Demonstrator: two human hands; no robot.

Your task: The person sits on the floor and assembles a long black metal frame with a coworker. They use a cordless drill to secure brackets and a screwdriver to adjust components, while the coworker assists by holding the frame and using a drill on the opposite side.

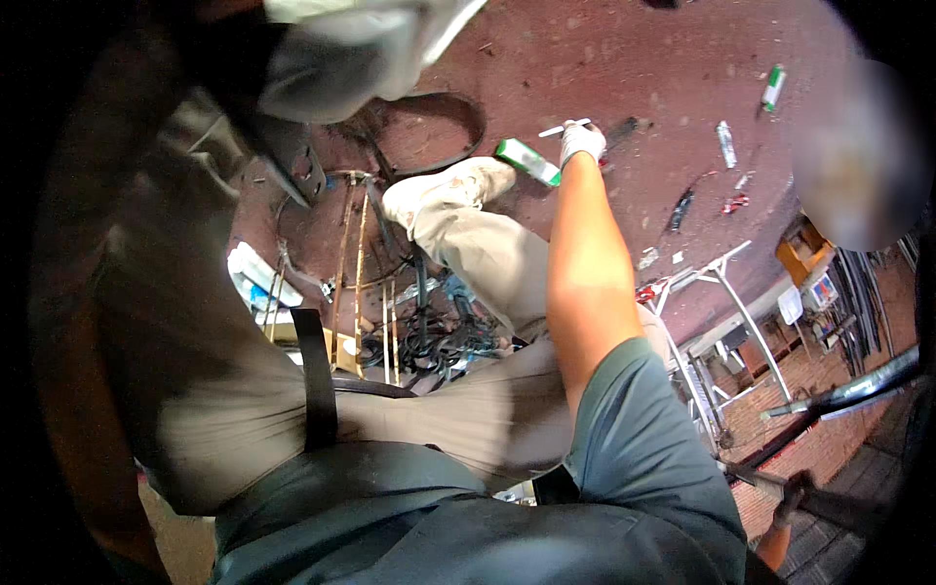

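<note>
My right hand (582, 144), in a white glove, reaches far out over the reddish floor. Its fingers are closed on a thin white stick (564, 128), one end of which points left. Just left of the glove lies a white and green box (527, 162), close to my beige shoe (448, 191). I cannot pick out my left hand. A large, blurred grey-white shape (341, 63) fills the upper left, and its kind is unclear.
Black tangled cables (429, 336) and thin rusty rods (362, 278) lie between my legs, below a dark curved band (478, 122). Another green-white pack (773, 89) and small tools (681, 209) lie to the right. A white tubular frame (756, 322) stands right; an arm (777, 544) shows below it.
</note>
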